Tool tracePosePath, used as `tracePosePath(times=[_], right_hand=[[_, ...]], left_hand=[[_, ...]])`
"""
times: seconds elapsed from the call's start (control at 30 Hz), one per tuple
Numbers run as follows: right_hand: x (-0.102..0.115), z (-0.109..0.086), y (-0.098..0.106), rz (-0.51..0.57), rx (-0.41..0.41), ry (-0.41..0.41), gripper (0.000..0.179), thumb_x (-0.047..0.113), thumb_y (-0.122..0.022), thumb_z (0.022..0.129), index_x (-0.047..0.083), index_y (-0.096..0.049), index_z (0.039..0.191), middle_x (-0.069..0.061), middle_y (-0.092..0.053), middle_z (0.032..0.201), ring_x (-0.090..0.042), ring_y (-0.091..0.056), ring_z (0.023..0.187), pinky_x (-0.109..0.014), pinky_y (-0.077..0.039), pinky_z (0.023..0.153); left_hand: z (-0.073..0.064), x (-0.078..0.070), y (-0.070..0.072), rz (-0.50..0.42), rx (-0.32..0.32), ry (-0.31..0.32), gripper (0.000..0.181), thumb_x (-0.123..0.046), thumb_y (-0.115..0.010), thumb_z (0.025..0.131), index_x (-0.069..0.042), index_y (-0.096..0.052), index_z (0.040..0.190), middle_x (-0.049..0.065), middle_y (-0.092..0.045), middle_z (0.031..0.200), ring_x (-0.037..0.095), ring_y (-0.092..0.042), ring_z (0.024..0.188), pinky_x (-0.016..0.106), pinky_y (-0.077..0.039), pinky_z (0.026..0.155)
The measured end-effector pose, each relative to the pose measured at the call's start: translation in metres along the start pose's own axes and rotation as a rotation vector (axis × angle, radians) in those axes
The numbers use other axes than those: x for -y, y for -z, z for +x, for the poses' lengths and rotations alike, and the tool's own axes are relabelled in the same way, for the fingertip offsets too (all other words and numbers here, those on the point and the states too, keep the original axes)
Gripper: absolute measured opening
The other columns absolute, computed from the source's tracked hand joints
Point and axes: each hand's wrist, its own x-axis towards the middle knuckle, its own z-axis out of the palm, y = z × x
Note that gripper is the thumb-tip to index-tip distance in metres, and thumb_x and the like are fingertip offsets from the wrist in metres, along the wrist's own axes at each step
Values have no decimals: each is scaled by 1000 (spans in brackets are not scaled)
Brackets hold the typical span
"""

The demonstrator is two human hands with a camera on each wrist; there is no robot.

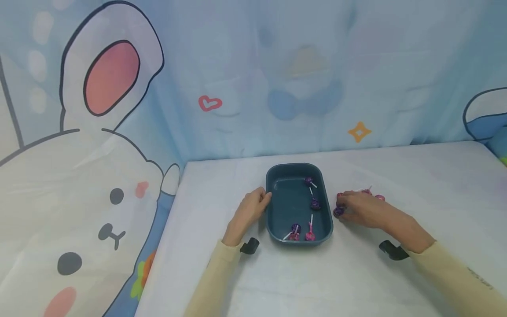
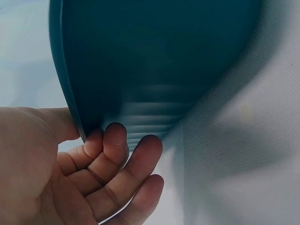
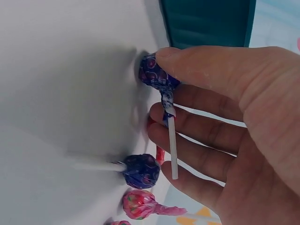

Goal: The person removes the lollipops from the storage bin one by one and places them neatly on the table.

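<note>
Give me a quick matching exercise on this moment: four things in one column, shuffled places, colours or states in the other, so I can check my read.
1. left hand
2. right hand
3. tray
4. orange star

A. pinching a purple lollipop
B. printed on the backdrop
C. gripping a rim
D. dark teal, with lollipops inside

Pairs: 1-C, 2-A, 3-D, 4-B
</note>
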Motion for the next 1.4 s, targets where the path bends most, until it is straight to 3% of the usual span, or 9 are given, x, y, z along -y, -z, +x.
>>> tracePosePath(times=[0.13,0.3,0.47,0.73,0.93,1.13,1.4], right_hand=[[-1,-2,4,19,2,-24,34,23,-74,75,8,-64,104,-1,-63,91,-16,-60,83,-42,-51,75],[0,-2,11,62,46,-80,39,23,-73,77,9,-61,112,-5,-63,102,-24,-60,96,-47,-50,78],[-1,-5,28,129,41,-63,36,20,-71,79,7,-61,111,-6,-62,103,-24,-58,96,-42,-50,82],[1,-5,49,71,-21,-68,48,27,-73,78,6,-58,118,-13,-60,114,-31,-57,104,-47,-49,83],[10,-1,52,61,-18,-45,48,32,-73,78,9,-58,117,-11,-59,115,-31,-56,106,-47,-49,84],[25,7,55,53,-5,-28,45,27,-72,79,7,-59,117,-10,-59,115,-30,-56,108,-47,-47,86],[40,15,54,58,18,54,40,25,-71,80,6,-60,114,-8,-60,112,-15,-60,84,-36,-51,78]], left_hand=[[0,-3,0,0,-6,-11,30,-37,-40,98,-13,-49,83,-1,-49,65,10,-44,54,23,-36,48],[0,-2,0,1,3,0,30,-38,-40,97,-12,-49,83,-1,-49,65,10,-44,54,23,-36,49],[1,-2,-1,-3,6,-1,31,-38,-40,97,-13,-49,83,-1,-49,65,10,-44,54,23,-36,49],[1,-2,-1,-2,-5,-11,30,-37,-40,98,-13,-49,82,-1,-50,65,10,-45,54,23,-36,48],[0,-2,0,-3,0,-9,30,-37,-40,98,-13,-49,82,-1,-49,65,10,-44,54,23,-36,48],[1,-2,-1,-6,-1,4,30,-38,-40,97,-13,-49,82,0,-49,65,11,-45,54,23,-36,48],[1,-3,-1,-8,4,9,30,-38,-41,97,-13,-49,83,-1,-49,65,10,-45,55,22,-35,49]])
